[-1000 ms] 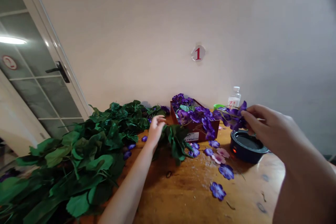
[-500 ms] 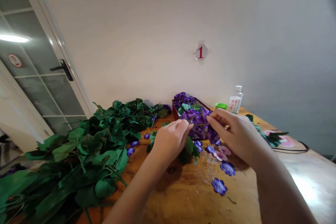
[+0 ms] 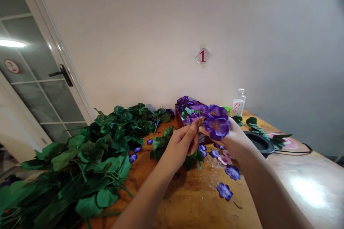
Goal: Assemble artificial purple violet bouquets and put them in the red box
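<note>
A red box [image 3: 180,118] at the back edge of the table [image 3: 204,200] holds purple flowers [image 3: 185,101]. Just above it, the left hand [image 3: 180,145] pinches the stem of a purple bloom [image 3: 217,123], and the right hand [image 3: 233,137] grips the bloom from beneath with curled fingers [image 3: 228,128]. A heap of leaves [image 3: 88,161] fills the table's left side, a black dish [image 3: 259,142] sits near the right edge, and loose blossoms [image 3: 224,191] lie in front.

The person's left hand [image 3: 178,146] and right hand [image 3: 236,139] are bare, with slim, tapering fingers and smooth skin. The left forearm [image 3: 145,196] and right forearm [image 3: 271,189] are bare as well, slender and smooth, narrowing into the wrists, and both run out of the bottom of the view, so anything worn higher up is out of sight.
</note>
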### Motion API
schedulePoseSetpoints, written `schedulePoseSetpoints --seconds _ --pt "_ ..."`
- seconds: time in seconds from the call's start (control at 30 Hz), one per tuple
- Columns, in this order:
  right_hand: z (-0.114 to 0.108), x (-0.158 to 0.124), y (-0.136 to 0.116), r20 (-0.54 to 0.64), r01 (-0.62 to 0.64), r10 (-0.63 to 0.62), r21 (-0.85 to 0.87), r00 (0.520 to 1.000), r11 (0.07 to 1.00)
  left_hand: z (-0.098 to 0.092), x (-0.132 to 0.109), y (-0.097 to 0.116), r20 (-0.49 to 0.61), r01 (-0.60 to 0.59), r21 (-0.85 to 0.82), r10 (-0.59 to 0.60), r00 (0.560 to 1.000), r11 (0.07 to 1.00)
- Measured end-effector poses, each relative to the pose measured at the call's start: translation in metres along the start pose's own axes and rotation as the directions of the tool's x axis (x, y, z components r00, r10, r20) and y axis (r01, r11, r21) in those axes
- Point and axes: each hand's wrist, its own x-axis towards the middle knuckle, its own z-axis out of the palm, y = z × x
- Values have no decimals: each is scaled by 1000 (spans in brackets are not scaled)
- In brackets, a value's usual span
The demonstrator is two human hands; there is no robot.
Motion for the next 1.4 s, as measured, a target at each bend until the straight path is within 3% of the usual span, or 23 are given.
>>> schedulePoseSetpoints --seconds 0.1,0.17,0.27,0.33,0.4,0.43,0.47,0.53,0.57,0.63,0.77,0.83,0.87,0.9,0.93,1.0,1.03,1.1,1.17,1.23,1.3,1.37,1.4 --pt "3 -4 -6 36 -97 93 138 995 986 -3 -2 3 113 86 -163 -68 991 983" --pt "5 -6 -8 -5 -113 118 243 993 963 -4 -3 5 206 167 -274 -112 972 947" --pt "7 -7 -8 -50 -81 103 321 993 944 -4 -4 9 267 221 -280 -146 953 934" --pt "5 -6 -8 -17 -83 92 292 996 953 -5 -6 12 214 164 -109 -138 967 980" --pt "-1 -4 -8 -55 -49 62 215 997 975 -10 -8 11 110 59 292 -95 989 955" --pt "-5 -2 -8 -109 -6 24 167 994 986 -14 -9 9 56 30 532 -70 996 846" --pt "-10 -1 -8 -168 49 -28 119 985 992 -19 -10 4 7 41 737 -68 998 675" --pt "-19 3 -9 -250 139 -120 57 961 989 -32 -8 -12 -121 159 931 -131 984 329" --pt "-23 4 -10 -269 164 -145 48 952 985 -38 -7 -22 -197 246 944 -226 954 219" --pt "-29 5 -12 -288 173 -152 50 945 984 -48 -2 -42 -250 305 937 -283 926 168" --pt "-38 -6 -24 -237 165 -155 23 959 986 -58 8 -62 -178 272 913 -302 937 304" --pt "-43 -17 -34 -58 151 -153 -43 986 988 -59 11 -57 -106 213 879 -260 960 427" --pt "-45 -23 -40 107 149 -140 -80 984 986 -59 12 -52 -71 179 855 -231 970 487" --pt "-46 -27 -45 313 140 -96 -123 945 982 -59 13 -47 -42 147 827 -202 979 542" --pt "-46 -31 -49 507 137 -26 -182 862 974 -59 14 -41 -21 120 799 -173 985 589" --pt "-40 -32 -50 712 161 157 -358 684 920 -57 15 -32 -9 77 746 -106 994 662" --pt "-35 -30 -45 712 185 239 -463 660 867 -56 16 -29 -23 57 704 -57 998 708" --pt "-23 -21 -27 583 204 286 -632 760 748 -51 17 -26 -87 4 578 57 995 816" --pt "-9 -9 0 527 216 254 -674 811 707 -44 17 -25 -175 -53 414 137 975 909" --pt "4 2 27 492 246 130 -627 861 739 -38 17 -27 -234 -72 281 141 962 957" --pt "14 10 49 472 323 -56 -509 880 797 -36 17 -30 -247 -72 217 126 961 973" --pt "20 13 62 432 355 -150 -448 890 820 -37 18 -33 -257 -105 268 176 950 958" --pt "21 14 66 414 355 -163 -444 896 823 -39 18 -34 -294 -137 337 243 924 931"
